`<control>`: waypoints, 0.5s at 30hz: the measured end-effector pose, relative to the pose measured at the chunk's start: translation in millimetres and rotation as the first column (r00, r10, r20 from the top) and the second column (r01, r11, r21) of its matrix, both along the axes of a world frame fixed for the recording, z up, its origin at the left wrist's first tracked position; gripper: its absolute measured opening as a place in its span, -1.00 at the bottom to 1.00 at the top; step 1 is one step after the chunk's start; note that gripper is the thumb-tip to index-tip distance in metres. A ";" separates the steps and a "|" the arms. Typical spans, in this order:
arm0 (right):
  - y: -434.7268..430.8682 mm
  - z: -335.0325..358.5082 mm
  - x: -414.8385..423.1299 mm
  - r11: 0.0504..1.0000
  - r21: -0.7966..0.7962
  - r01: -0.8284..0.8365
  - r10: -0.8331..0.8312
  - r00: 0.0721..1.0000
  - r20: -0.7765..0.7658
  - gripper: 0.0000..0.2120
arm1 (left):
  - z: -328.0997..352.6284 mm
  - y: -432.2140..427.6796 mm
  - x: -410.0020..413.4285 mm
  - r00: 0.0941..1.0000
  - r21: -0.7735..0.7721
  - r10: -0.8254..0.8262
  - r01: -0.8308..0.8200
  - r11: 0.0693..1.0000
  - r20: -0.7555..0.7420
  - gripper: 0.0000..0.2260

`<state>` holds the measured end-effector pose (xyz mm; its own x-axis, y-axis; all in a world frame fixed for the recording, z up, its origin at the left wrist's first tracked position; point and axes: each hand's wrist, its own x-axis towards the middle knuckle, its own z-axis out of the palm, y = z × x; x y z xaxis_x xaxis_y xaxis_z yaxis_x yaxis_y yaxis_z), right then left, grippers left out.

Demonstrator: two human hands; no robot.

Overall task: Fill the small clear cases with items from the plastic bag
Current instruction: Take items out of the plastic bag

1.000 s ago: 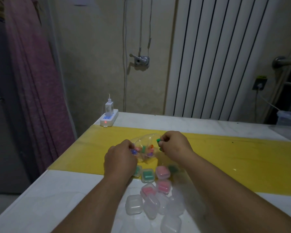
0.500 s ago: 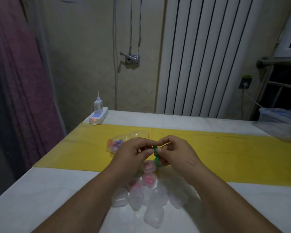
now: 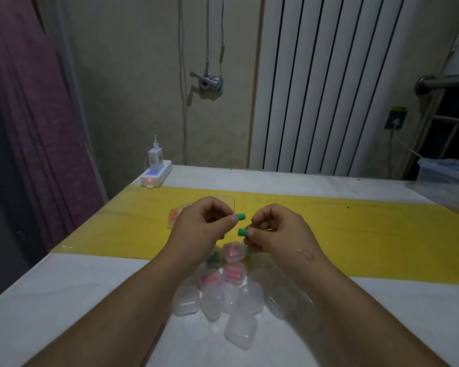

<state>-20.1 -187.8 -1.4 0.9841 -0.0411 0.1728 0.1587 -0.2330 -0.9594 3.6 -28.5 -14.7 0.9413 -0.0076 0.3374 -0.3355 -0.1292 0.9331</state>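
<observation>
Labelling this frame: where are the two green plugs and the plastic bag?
Left plug [image 3: 240, 216], head view, exposed end.
Right plug [image 3: 242, 232], head view, exposed end.
Plastic bag [image 3: 176, 214], head view, left part beside left hand.

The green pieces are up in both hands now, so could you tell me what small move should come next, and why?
Probably lower both hands toward an empty clear case and free one hand to open it. The left hand pinches one green piece, the right hand the other, and the empty cases look closed.
</observation>
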 end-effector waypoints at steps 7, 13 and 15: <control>-0.4 -0.7 -0.6 0.998 -0.023 -0.053 0.053 0.998 0.032 -0.75 | 1.6 -3.9 -5.9 1.000 0.073 -0.006 0.008 0.997 -0.024 -0.95; 0.9 -1.7 -0.1 0.999 0.012 -0.034 0.033 0.999 0.043 -0.78 | 2.9 -4.3 -8.3 0.999 0.065 -0.014 0.017 0.998 -0.038 -0.95; 2.0 -2.7 0.0 0.999 0.030 -0.025 0.023 0.999 0.041 -0.81 | 2.4 -3.8 -7.9 0.999 0.070 -0.021 0.024 0.997 -0.039 -0.95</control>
<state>-20.1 -185.7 -4.1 0.9771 -0.0234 0.2113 0.2025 -0.1996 -0.9587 -4.3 -32.2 -12.4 0.9530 -0.0511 0.2986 -0.3028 -0.1881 0.9343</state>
